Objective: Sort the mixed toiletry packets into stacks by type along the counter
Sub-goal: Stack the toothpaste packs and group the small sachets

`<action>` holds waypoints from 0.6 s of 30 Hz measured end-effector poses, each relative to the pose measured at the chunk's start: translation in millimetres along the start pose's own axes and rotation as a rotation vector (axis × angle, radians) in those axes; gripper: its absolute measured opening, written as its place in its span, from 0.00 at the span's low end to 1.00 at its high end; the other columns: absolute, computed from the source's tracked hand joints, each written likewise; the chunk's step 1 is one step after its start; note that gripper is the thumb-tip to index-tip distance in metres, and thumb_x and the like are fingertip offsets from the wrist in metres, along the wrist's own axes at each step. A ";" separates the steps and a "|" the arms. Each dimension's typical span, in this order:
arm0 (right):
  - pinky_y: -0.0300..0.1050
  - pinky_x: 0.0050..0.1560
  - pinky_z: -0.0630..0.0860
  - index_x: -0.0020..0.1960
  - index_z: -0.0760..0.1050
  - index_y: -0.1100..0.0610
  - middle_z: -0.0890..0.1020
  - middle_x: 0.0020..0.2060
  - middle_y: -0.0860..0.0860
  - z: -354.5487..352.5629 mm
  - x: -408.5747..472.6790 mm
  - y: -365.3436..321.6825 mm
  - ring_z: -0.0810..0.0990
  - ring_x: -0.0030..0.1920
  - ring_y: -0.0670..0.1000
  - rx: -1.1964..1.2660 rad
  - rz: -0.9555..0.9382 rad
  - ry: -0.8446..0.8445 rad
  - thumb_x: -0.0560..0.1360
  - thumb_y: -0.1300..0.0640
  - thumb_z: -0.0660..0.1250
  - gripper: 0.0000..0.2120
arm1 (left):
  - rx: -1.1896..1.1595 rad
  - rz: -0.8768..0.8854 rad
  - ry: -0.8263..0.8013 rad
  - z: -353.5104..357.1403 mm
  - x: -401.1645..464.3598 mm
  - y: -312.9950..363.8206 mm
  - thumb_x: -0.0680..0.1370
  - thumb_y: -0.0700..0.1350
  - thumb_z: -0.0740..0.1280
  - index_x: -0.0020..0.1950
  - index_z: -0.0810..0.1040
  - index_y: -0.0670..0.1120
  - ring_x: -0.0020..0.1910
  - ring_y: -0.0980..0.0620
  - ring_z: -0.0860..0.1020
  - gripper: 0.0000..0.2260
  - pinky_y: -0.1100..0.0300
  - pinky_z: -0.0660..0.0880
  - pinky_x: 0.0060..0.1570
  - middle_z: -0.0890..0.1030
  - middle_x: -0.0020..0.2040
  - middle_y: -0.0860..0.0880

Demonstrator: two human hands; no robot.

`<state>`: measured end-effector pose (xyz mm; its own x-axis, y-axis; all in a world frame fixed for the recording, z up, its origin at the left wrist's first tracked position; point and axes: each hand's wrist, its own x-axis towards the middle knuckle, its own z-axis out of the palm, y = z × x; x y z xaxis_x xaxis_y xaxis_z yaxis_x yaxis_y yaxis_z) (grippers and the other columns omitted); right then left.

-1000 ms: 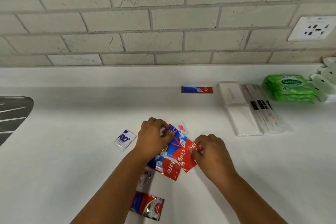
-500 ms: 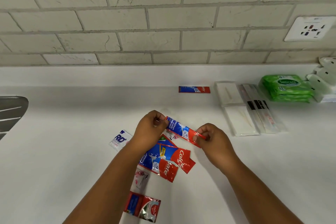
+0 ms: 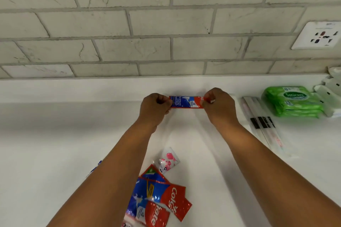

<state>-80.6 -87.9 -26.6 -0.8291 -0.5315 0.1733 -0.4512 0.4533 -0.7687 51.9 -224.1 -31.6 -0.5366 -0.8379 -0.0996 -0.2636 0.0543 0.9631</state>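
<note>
A narrow red and blue toothpaste sachet (image 3: 186,101) is stretched level at the back of the white counter (image 3: 55,143). My left hand (image 3: 155,107) pinches its left end and my right hand (image 3: 218,106) pinches its right end. Whether another sachet lies under it is hidden. Near the front lies a loose pile of red and blue Colgate sachets (image 3: 158,201), with a small pink and white sachet (image 3: 168,160) just behind it. A blue and white packet (image 3: 94,168) peeks out from under my left forearm.
To the right lie long clear-wrapped packets with black marks (image 3: 262,121), a stack of green wipes packs (image 3: 293,101) and white packets (image 3: 330,94) at the edge. A tiled wall with a socket (image 3: 319,36) backs the counter.
Both hands lifted one sachet out of the pile and carried it away from me to the back of the counter, where a sachet lay before.
</note>
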 end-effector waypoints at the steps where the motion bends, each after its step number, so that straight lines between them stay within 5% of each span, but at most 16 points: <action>1: 0.31 0.33 0.67 0.46 0.75 0.55 0.80 0.47 0.53 4.4 9.5 3.9 0.77 0.44 0.48 -0.041 -0.001 -0.006 0.74 0.59 0.68 0.02 | -0.014 -0.008 0.017 5.3 7.7 -0.7 0.75 0.40 0.71 0.44 0.77 0.44 0.41 0.49 0.82 0.04 0.54 0.81 0.47 0.83 0.45 0.44; 6: 0.39 0.43 0.70 0.50 0.79 0.60 0.81 0.49 0.58 22.3 36.1 15.3 0.78 0.46 0.53 -0.282 -0.075 -0.085 0.76 0.58 0.66 0.07 | 0.143 -0.016 0.077 25.7 34.7 -10.6 0.74 0.40 0.71 0.42 0.77 0.49 0.45 0.51 0.81 0.05 0.62 0.76 0.41 0.82 0.43 0.50; 18: 0.44 0.52 0.69 0.54 0.77 0.61 0.76 0.52 0.58 36.8 43.7 11.9 0.74 0.53 0.57 -0.697 -0.186 -0.195 0.74 0.58 0.66 0.10 | 0.378 0.075 0.120 41.9 50.0 -26.5 0.75 0.40 0.69 0.50 0.81 0.45 0.46 0.54 0.76 0.05 0.64 0.70 0.47 0.81 0.48 0.52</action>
<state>-110.0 -132.0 -50.8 -0.6740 -0.7319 0.1002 -0.7370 0.6572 -0.1575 -1.5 -244.7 -72.6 -0.4739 -0.8804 0.0192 -0.5155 0.2951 0.8045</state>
